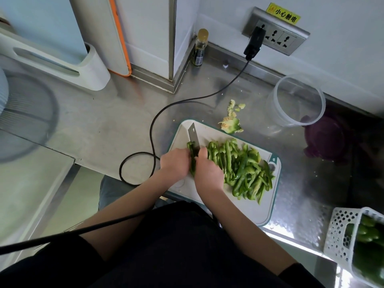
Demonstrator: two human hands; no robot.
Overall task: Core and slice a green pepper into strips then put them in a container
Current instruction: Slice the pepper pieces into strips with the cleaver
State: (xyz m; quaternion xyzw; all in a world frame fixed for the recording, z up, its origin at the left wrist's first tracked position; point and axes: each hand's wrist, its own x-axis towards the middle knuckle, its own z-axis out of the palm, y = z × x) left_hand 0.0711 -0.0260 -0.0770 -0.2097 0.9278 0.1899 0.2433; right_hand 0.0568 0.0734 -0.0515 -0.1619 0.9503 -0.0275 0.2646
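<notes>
A white cutting board (pixel 261 213) with a teal rim lies on the steel counter. A heap of green pepper strips (pixel 243 169) covers its right half. My left hand (pixel 175 163) presses down a remaining piece of green pepper (pixel 192 161) at the board's left side. My right hand (pixel 207 171) is closed on the handle of a knife (pixel 193 136), whose blade stands against that piece. The pepper core (pixel 231 122) and scraps lie just beyond the board's far edge. A clear round container (pixel 299 100) stands at the back right with nothing in it.
A purple lid (pixel 326 138) lies next to the container. A white perforated basket (pixel 340 231) with green peppers sits at the front right. A black cable (pixel 153 129) loops across the counter from a wall socket (pixel 276 34). A small bottle (pixel 200 46) stands in the corner.
</notes>
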